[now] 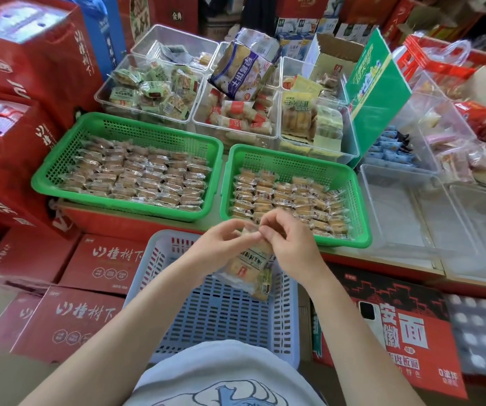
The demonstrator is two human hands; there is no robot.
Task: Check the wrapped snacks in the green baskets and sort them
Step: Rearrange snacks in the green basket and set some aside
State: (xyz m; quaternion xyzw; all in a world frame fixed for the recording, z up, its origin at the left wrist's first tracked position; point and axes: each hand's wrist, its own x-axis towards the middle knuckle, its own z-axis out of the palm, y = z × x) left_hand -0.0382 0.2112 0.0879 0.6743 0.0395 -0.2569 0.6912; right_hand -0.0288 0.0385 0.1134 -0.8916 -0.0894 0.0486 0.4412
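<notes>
Head view: both green baskets [221, 177] hold neat snack rows; left hand [224, 241] and right hand [285, 238] pinch one snack bag [250, 268] over the blue basket [224, 317], so checking seems unfinished.

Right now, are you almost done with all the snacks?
Hard to say. The left green basket holds tidy rows, so it looks sorted. Both hands, left hand and right hand, pinch one wrapped snack over the blue basket, which already holds a few. The right green basket is still well filled, with its far end bare, so plenty seems left to check.
</notes>
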